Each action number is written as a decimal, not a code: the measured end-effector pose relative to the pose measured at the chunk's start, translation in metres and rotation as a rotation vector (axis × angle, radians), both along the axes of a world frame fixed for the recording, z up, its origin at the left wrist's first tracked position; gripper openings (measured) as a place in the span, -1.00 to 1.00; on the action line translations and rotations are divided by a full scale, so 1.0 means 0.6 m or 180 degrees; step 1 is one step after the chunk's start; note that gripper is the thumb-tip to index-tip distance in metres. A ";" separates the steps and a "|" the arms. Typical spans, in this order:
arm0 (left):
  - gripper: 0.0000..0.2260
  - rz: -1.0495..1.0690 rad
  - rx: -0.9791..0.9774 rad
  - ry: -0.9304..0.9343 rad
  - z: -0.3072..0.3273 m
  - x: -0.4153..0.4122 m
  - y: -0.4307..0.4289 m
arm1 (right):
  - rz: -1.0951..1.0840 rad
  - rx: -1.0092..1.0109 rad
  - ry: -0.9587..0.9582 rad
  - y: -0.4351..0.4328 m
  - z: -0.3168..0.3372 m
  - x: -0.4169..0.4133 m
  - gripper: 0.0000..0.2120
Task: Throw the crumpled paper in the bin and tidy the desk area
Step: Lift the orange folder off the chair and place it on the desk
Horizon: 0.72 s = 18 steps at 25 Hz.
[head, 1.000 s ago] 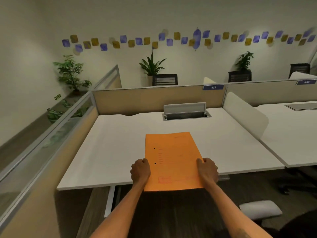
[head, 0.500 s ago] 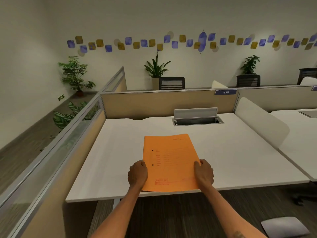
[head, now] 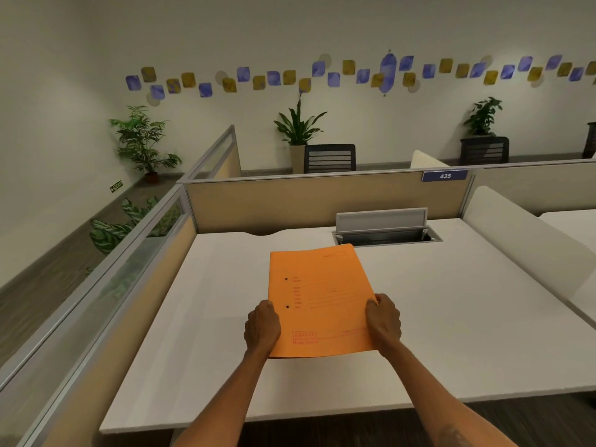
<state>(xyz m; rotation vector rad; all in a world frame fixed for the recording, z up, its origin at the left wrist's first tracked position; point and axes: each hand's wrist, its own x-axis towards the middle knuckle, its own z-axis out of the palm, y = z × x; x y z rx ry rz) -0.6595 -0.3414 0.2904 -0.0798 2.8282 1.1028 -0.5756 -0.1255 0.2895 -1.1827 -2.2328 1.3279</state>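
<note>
At lower centre we see our left hand [head: 262, 329] and right hand [head: 383, 322], fingers curled round the side edges of the orange folder [head: 317, 298], held mid-frame over the white desk [head: 451, 317], with the open cable hatch [head: 385, 233] and beige partition [head: 290, 201] beyond.

- "435" in white digits on a blue label [head: 444, 176] at the top edge of the desk partition [head: 322, 201]
- "EXIT" on a small green sign [head: 116, 186] low on the left wall [head: 48, 140]
- Red stamped print on the orange folder [head: 319, 298], too blurred to read
</note>
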 end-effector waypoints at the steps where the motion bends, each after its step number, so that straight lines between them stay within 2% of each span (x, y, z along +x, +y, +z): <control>1: -0.71 -0.0004 0.0010 -0.0015 -0.005 -0.028 0.013 | 0.0004 -0.0006 -0.0006 0.012 -0.003 -0.028 -0.72; 11: -0.67 0.0140 0.0185 -0.0049 -0.057 -0.271 0.125 | 0.0273 -0.0409 0.0104 0.125 -0.080 -0.274 -0.68; 18: -0.65 0.0156 0.0104 -0.0121 -0.120 -0.394 0.182 | 0.0350 -0.0491 0.0052 0.180 -0.155 -0.395 -0.67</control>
